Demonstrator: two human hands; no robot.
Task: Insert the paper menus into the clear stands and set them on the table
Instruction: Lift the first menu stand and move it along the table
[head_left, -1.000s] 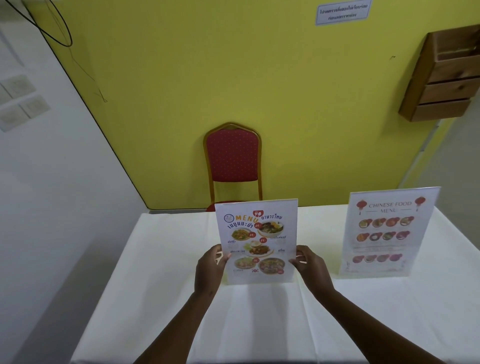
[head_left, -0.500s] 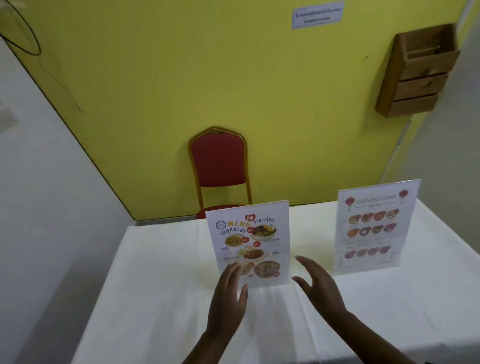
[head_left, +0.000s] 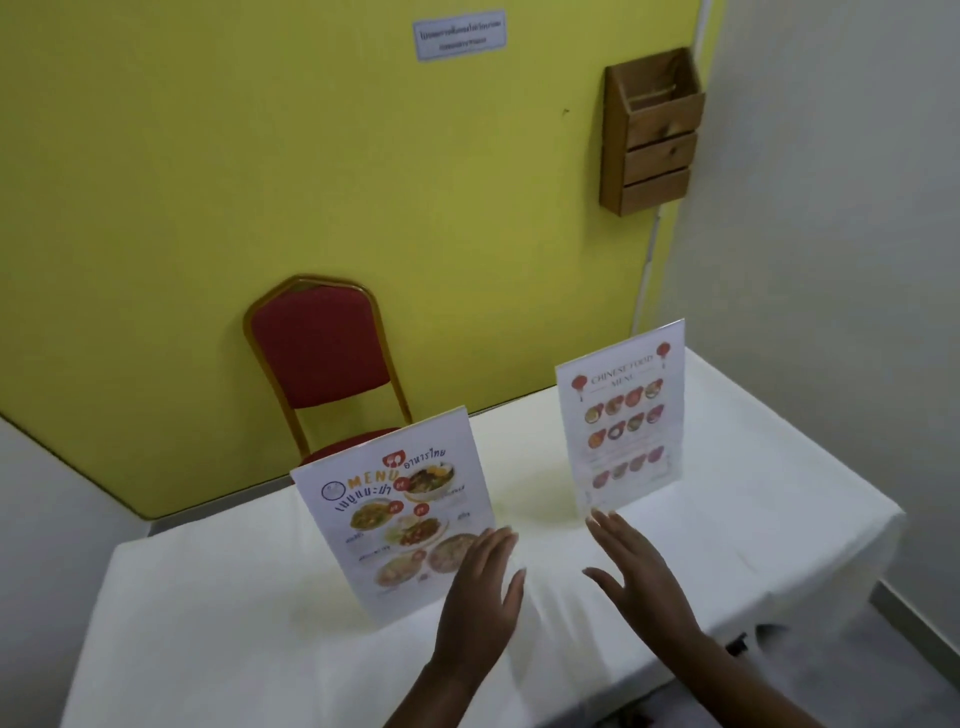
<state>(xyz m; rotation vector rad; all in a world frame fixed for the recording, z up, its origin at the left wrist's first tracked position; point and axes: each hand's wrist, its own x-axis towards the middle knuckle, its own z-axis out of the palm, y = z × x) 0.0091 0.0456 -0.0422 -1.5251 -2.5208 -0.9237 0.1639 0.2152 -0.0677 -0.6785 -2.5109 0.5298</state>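
Two clear stands with paper menus inside stand upright on the white-clothed table (head_left: 234, 634). The Thai food menu stand (head_left: 395, 514) is at the centre. The Chinese food menu stand (head_left: 623, 415) is further back on the right. My left hand (head_left: 483, 597) hovers just in front of the Thai menu stand's lower right corner, fingers straight, holding nothing. My right hand (head_left: 634, 577) is flat and open over the cloth, fingertips close below the Chinese menu stand's base, not gripping it.
A red padded chair (head_left: 322, 358) with a gold frame stands behind the table against the yellow wall. A wooden wall box (head_left: 654, 135) hangs at upper right. The table's right edge (head_left: 883, 530) drops off beside a white wall.
Both hands let go of the Thai menu stand, which now stands alone on the table. The hands drew back and open, and the view swung to the right.
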